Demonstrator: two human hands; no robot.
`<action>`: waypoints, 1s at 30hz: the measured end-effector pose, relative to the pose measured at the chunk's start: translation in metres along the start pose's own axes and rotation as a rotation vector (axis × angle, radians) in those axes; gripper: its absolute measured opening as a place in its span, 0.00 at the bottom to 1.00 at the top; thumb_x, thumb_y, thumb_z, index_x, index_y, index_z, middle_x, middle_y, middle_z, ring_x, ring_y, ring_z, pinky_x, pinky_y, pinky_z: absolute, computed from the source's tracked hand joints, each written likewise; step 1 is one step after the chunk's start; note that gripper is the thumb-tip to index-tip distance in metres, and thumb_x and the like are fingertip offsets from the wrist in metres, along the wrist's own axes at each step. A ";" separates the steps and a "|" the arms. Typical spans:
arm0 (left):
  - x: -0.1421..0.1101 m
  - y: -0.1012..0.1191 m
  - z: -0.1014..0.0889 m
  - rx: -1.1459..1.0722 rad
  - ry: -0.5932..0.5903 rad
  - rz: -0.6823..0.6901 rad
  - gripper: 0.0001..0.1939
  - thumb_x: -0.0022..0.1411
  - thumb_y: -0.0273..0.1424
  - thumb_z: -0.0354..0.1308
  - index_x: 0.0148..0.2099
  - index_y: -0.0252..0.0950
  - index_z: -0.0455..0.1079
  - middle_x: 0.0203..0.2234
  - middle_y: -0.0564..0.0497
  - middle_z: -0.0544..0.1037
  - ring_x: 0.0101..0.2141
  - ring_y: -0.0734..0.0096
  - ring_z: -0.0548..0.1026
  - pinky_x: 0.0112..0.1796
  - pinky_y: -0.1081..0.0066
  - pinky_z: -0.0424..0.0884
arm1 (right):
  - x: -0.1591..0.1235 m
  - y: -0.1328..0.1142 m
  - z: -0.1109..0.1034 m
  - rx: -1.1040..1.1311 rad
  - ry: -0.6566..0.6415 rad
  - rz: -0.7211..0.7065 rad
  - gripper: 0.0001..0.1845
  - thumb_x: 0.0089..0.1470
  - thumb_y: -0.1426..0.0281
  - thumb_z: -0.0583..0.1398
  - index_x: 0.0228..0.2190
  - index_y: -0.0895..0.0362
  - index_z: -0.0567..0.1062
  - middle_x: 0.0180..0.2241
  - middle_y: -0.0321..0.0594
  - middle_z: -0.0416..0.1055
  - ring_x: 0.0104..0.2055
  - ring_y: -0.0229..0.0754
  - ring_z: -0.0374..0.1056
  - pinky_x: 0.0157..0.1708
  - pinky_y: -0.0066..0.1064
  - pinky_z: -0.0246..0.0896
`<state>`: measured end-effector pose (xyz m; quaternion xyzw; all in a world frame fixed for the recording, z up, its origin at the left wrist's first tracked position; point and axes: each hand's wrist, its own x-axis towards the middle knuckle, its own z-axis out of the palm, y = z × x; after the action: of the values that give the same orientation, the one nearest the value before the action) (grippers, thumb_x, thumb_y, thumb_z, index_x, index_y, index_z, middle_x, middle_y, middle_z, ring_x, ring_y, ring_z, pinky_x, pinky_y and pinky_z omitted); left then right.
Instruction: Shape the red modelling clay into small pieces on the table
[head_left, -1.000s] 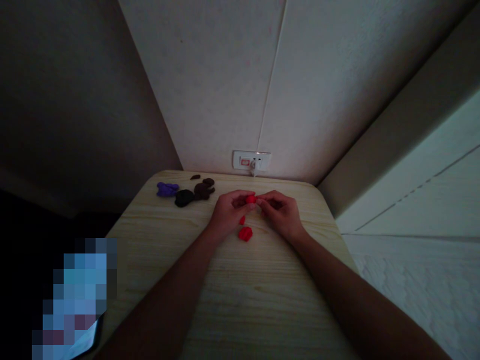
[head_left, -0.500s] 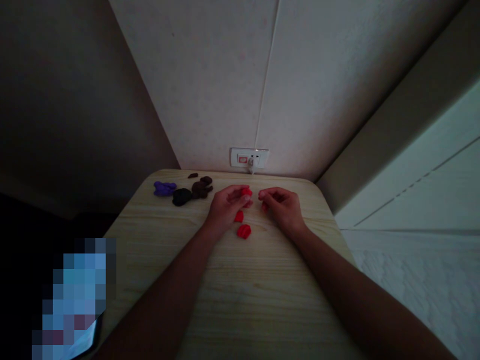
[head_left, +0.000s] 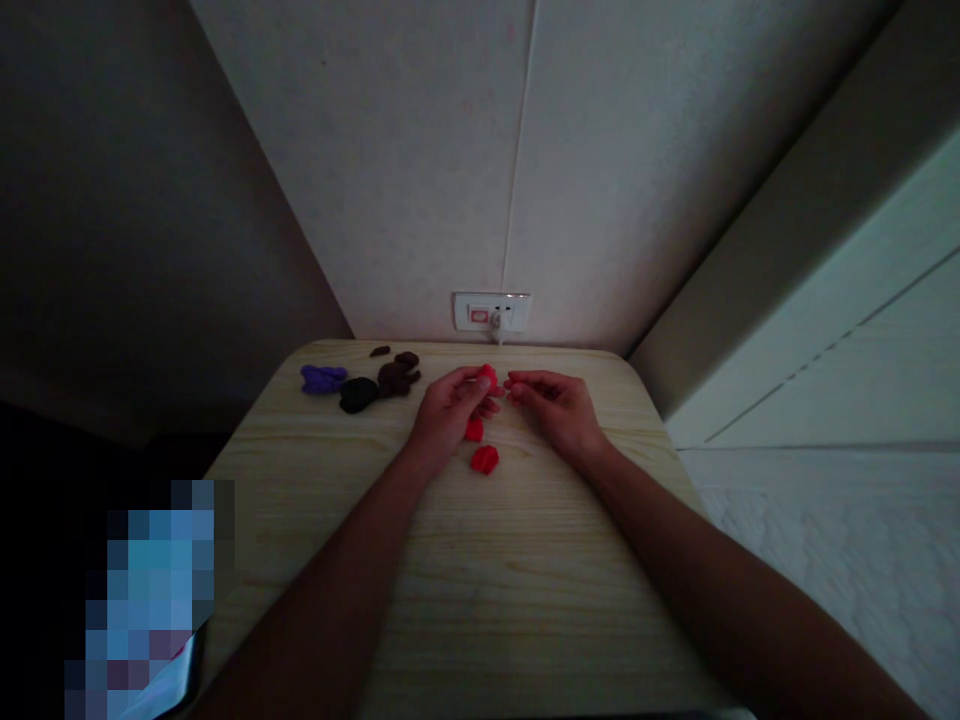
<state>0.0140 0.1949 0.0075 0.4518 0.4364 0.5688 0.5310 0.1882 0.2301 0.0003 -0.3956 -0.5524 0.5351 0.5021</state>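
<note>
My left hand [head_left: 448,412] is closed around a lump of red modelling clay [head_left: 488,376], which shows between thumb and forefinger. Just right of it, my right hand [head_left: 553,405] is closed in a pinch, fingertips close to the red clay. Reddish colour shows at those fingertips, but what they hold is too small to make out. On the table below the left hand lies a red piece [head_left: 474,430], partly hidden by that hand. A larger faceted red lump [head_left: 485,460] sits nearer to me, touched by neither hand.
Purple clay [head_left: 323,379], a black lump [head_left: 358,395] and brown clay [head_left: 397,376] lie at the back left of the wooden table [head_left: 525,600]. Behind the table is a wall socket [head_left: 491,312] with a plug. A blurred-out screen [head_left: 169,590] is at lower left.
My right hand has moved closer to the left, narrowing the gap between the fingertips. The red lump in my left hand sits slightly higher. The whole view has shifted a little.
</note>
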 end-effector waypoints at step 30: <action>-0.001 0.003 0.002 -0.003 0.019 -0.014 0.21 0.55 0.44 0.69 0.45 0.34 0.76 0.32 0.48 0.82 0.28 0.71 0.76 0.31 0.71 0.71 | -0.002 -0.004 0.003 0.153 -0.100 0.101 0.17 0.41 0.57 0.75 0.28 0.56 0.81 0.22 0.35 0.76 0.22 0.34 0.68 0.25 0.27 0.64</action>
<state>0.0153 0.1935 0.0110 0.4424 0.4438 0.5700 0.5314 0.1861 0.2272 0.0044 -0.3562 -0.5137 0.6194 0.4751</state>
